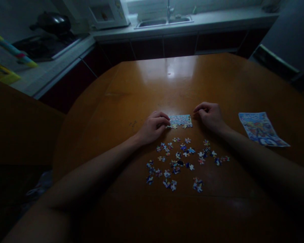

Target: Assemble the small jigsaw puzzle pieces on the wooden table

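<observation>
A small joined strip of jigsaw puzzle (180,120) lies on the round wooden table (197,77). My left hand (153,127) rests at the strip's left end, fingers curled and touching its edge. My right hand (209,115) sits just right of the strip, fingers curled inward, with what they hold hidden. Several loose puzzle pieces (182,160) are scattered on the table between my forearms, nearer to me than the strip.
A colourful printed sheet (262,129) lies on the table at the right. Behind the table runs a kitchen counter with a sink (164,21), a microwave (108,13) and a stove with a dark pan (52,23). The room is dim.
</observation>
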Demonstrator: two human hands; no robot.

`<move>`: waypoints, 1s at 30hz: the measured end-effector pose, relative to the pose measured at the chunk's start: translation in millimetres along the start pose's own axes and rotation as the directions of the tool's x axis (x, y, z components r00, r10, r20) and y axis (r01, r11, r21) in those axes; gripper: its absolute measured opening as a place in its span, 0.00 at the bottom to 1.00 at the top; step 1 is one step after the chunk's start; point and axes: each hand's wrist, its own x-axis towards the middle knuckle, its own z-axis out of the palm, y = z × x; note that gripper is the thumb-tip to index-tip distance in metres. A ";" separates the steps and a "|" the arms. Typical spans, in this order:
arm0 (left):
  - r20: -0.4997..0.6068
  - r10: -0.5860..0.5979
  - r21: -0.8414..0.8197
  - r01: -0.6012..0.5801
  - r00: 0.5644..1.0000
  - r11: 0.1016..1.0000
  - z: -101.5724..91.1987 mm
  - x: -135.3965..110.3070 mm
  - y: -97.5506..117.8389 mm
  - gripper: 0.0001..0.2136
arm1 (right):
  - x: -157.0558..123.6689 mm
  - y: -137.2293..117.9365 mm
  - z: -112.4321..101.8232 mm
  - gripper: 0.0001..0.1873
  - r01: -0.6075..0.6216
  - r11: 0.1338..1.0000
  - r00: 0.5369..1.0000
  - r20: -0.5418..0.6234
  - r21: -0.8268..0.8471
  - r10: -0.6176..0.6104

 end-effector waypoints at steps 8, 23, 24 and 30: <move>0.021 -0.011 0.013 0.011 1.000 1.000 -1.3 0.9 1.4 0.09 | -0.2 -1.6 0.3 0.09 -0.016 1.000 1.000 0.006 0.014 0.016; 0.009 -0.012 0.013 0.012 1.000 1.000 -0.6 -0.1 -1.6 0.09 | -0.1 -0.3 1.0 0.10 -0.006 1.000 1.000 0.008 0.014 0.006; 0.011 -0.014 0.012 0.014 1.000 1.000 -0.7 -0.1 -1.8 0.10 | 0.1 0.1 1.1 0.10 -0.004 1.000 1.000 0.010 0.010 0.004; 0.012 -0.015 0.010 0.015 1.000 1.000 -1.6 -0.5 -2.7 0.10 | 0.1 -1.4 2.5 0.10 0.003 1.000 1.000 0.000 0.021 -0.003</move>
